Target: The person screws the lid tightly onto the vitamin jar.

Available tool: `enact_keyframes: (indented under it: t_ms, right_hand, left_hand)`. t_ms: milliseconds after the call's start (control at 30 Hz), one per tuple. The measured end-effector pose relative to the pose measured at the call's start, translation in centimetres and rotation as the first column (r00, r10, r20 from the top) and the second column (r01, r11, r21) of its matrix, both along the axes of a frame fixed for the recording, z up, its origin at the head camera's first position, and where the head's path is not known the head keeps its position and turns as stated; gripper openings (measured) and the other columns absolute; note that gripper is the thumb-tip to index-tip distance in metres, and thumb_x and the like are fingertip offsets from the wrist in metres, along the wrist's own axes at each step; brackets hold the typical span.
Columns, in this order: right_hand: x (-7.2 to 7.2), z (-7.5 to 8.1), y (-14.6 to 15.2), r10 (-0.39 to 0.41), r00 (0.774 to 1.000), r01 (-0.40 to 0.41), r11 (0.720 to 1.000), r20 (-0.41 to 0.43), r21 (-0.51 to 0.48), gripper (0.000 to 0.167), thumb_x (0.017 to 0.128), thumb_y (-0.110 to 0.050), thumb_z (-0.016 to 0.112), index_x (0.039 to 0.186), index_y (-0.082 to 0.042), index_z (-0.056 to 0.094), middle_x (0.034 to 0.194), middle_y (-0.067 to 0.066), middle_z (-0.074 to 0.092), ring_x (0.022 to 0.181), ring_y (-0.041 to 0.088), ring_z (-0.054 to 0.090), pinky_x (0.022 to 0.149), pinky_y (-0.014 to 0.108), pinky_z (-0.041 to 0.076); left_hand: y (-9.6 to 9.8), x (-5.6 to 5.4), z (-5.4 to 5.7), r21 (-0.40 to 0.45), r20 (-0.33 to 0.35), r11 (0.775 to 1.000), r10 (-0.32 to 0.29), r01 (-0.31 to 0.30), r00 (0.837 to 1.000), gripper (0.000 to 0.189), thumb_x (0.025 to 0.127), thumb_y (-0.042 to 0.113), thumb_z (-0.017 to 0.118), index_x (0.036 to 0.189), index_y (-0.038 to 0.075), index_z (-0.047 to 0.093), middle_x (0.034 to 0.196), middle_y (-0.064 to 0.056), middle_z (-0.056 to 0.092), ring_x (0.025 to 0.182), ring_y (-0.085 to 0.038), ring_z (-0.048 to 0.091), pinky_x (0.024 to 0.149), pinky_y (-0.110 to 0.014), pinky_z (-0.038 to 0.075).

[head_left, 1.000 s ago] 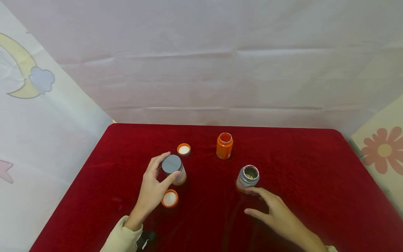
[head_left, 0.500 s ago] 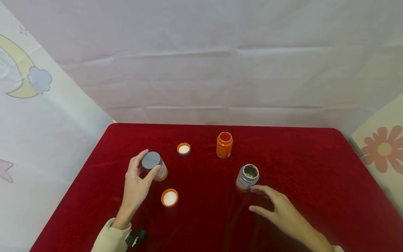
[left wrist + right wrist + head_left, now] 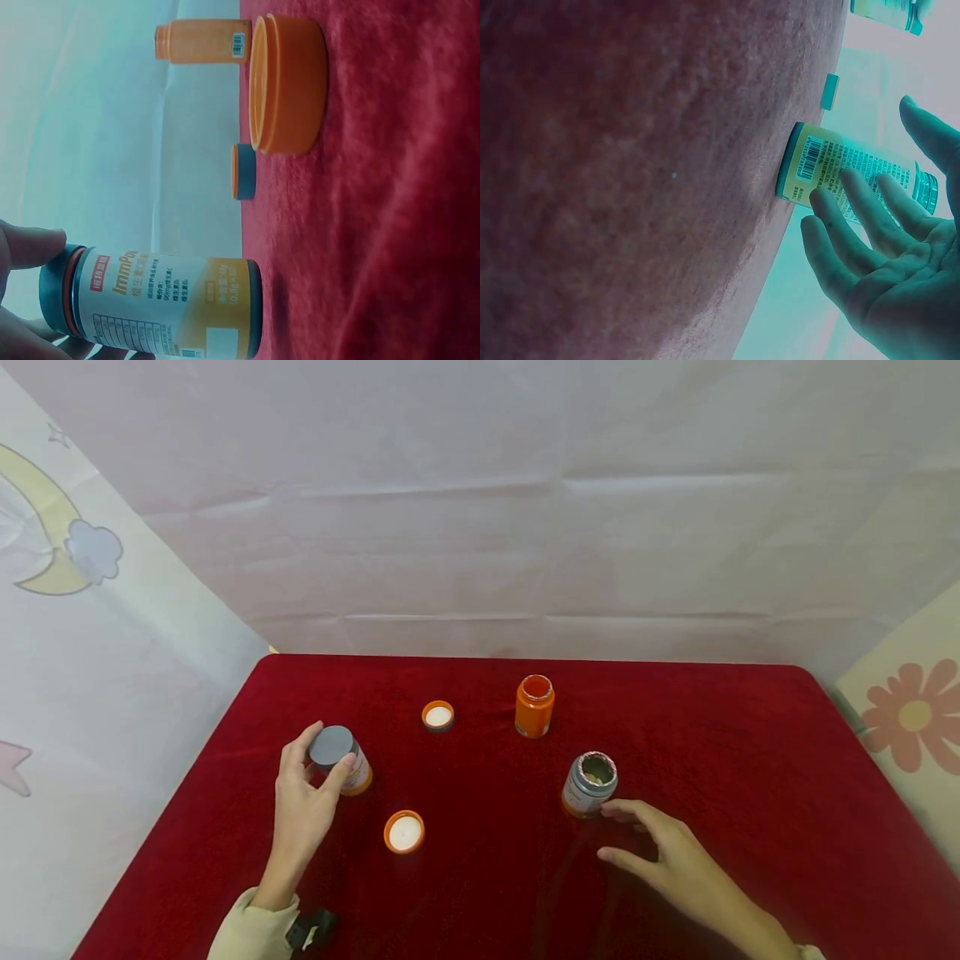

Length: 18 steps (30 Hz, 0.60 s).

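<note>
Only head view sees inside open jar (image 3: 587, 795); left hand (image 3: 302, 802) grips capped jar (image 3: 334, 747), right hand (image 3: 670, 857) relaxed.

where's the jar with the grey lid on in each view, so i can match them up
Head: left of centre, the grey-lidded jar is held by the left hand.
Left wrist: lower left, shown sideways, the grey-lidded jar has its lid end leftward.
Right wrist: top right corner, the grey-lidded jar is cut off by the edge.
Shared landmark: the red cloth.
</note>
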State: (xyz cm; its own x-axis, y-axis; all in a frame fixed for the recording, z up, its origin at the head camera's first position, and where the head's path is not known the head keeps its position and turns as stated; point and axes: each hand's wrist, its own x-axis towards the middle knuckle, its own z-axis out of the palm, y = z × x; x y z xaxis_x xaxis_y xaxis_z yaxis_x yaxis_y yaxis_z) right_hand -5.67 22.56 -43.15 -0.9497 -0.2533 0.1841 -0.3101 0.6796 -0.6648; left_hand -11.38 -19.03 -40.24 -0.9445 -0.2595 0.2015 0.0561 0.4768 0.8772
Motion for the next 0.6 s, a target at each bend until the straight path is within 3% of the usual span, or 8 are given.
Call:
enact_keyframes:
  t_ms: [100, 200, 300, 600]
  right_hand:
    - [0.01, 0.09, 0.02, -0.002, 1.0, 0.002, 1.0, 0.008, 0.0, 0.046, 0.081, -0.029, 0.081, 0.121, -0.016, 0.063, 0.115, -0.006, 0.069, 0.103, 0.012, 0.066, 0.086, 0.027, 0.056]
    - [-0.01, 0.1, 0.06, -0.002, 1.0, 0.002, 1.0, 0.002, 0.004, 0.045, 0.081, -0.028, 0.082, 0.12, -0.016, 0.063, 0.114, -0.006, 0.069, 0.103, 0.012, 0.066, 0.086, 0.026, 0.056]
    - [-0.06, 0.08, 0.1, -0.002, 1.0, 0.002, 1.0, -0.007, 0.008, 0.045, 0.08, -0.027, 0.082, 0.12, -0.016, 0.063, 0.113, -0.005, 0.07, 0.102, 0.011, 0.065, 0.085, 0.026, 0.056]
    - [-0.05, 0.25, 0.13, -0.013, 1.0, 0.013, 1.0, 0.018, 0.015, 0.045, 0.081, -0.029, 0.082, 0.119, -0.015, 0.063, 0.114, -0.005, 0.069, 0.102, 0.012, 0.065, 0.084, 0.028, 0.056]
  left_hand:
    - [-0.17, -0.01, -0.05, -0.005, 0.035, 1.0, 0.013, -0.012, 0.999, 0.061, 0.094, 0.009, 0.067, 0.148, 0.004, 0.04, 0.14, -0.019, 0.044, 0.12, -0.028, 0.05, 0.087, -0.008, 0.039]
    - [-0.35, 0.03, -0.17, 0.002, 0.063, 1.0, 0.013, -0.013, 0.998, 0.062, 0.095, 0.009, 0.065, 0.149, 0.002, 0.037, 0.142, -0.021, 0.041, 0.123, -0.032, 0.047, 0.099, -0.029, 0.043]
    - [-0.51, 0.0, -0.27, 0.013, 0.074, 1.0, 0.006, -0.007, 0.997, 0.062, 0.095, 0.008, 0.063, 0.15, 0.001, 0.034, 0.144, -0.022, 0.038, 0.125, -0.033, 0.046, 0.102, -0.048, 0.041]
    - [-0.76, -0.16, -0.12, -0.01, 0.096, 1.0, 0.003, -0.002, 0.995, 0.065, 0.096, 0.014, 0.063, 0.152, 0.005, 0.032, 0.147, -0.019, 0.036, 0.127, -0.032, 0.042, 0.102, -0.045, 0.038]
